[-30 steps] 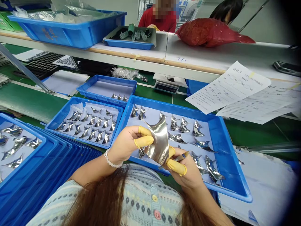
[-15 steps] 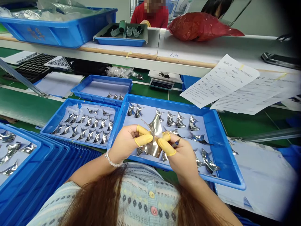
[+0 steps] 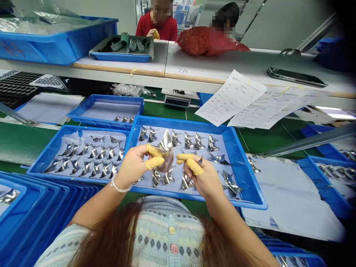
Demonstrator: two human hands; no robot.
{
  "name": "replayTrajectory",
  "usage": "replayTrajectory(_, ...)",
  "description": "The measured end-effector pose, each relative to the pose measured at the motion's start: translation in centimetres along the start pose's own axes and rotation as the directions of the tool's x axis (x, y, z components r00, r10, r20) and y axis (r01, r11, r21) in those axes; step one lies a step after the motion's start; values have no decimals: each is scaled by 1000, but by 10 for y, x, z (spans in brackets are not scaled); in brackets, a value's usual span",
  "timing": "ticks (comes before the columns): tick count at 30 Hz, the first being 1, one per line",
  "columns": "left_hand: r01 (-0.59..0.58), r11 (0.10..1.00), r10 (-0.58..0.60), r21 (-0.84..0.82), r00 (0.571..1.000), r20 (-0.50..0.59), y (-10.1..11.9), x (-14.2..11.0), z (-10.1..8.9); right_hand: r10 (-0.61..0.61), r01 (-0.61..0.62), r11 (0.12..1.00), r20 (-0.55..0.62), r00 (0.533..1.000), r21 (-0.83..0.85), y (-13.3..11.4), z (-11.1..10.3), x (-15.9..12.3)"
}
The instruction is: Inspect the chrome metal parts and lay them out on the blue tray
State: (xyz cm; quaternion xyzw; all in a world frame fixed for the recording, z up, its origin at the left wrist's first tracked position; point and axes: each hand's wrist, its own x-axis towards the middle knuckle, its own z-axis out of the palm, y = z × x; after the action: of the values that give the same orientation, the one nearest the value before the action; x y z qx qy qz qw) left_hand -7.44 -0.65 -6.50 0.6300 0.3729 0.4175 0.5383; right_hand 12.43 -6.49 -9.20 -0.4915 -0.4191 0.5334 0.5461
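My left hand, with yellow finger cots on thumb and fingertip, pinches a curved shiny metal piece. The piece stands nearly upright, turned partly edge-on. Just to its right, apart from it, is my right hand, also in yellow finger cots. Its fingers are curled around a thin pen-like tool, of which only a dark pointed tip shows. Beneath both hands lies a large blue tray lined with white paper, holding several similar metal pieces.
A smaller blue tray of metal pieces stands left, with another blue tray behind. Stacked trays fill the lower left. Paper sheets hang from the shelf, which carries a phone and a red bag. Two people sit beyond.
My right hand has let go of the metal piece and moved slightly away. The left hand keeps the piece, now turned more edge-on. The head view has shifted to the right.
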Motion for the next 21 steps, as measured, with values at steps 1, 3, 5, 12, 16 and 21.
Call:
replayTrajectory(1,-65,985,61,162,998,30,-2,6,-5,-2,2,1000,-44,999,12,1,-8,2)
replayTrajectory(3,-184,866,119,465,979,166,-10,20,-11,3,1,999,-119,993,34,4,-26,6)
replayTrajectory(5,-276,684,56,675,943,328,-26,35,-14,9,-4,1000,-176,984,26,7,-45,9)
replayTrajectory(12,-416,214,-159,884,878,452,-91,64,-1,-22,-89,913,-267,963,-398,18,-117,17)
replayTrajectory(16,-382,167,-190,909,892,409,-104,66,2,-54,-157,760,-302,952,-631,12,-166,24)
replayTrajectory(21,-323,127,-184,938,922,342,-97,70,7,-25,-290,407,-328,944,-866,4,-214,50)
